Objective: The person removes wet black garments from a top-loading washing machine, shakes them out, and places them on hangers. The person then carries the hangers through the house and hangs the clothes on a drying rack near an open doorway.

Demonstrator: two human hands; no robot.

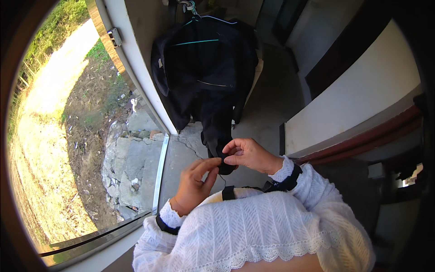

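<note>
A black garment (210, 71) hangs on a wire hanger (217, 18) in front of me, one sleeve-like part stretching down towards my body. Both hands meet at the lower end of that part. My left hand (195, 182) has thumb and index finger nearly together at the cloth's edge. From the right, my right hand (253, 156) reaches over the same end with bent fingers, thumb near the left fingertips. Whether either hand pinches the cloth or something small cannot be told. A thin dark thread-like line (223, 180) shows just below the fingertips.
A metal-framed window or door opening (161, 173) stands at left, with stone slabs (131, 166) and dry ground outside. Behind the garment lies a grey cracked floor (185, 146). A white wall (353, 85) and a dark red cloth-like band (367, 136) are at right.
</note>
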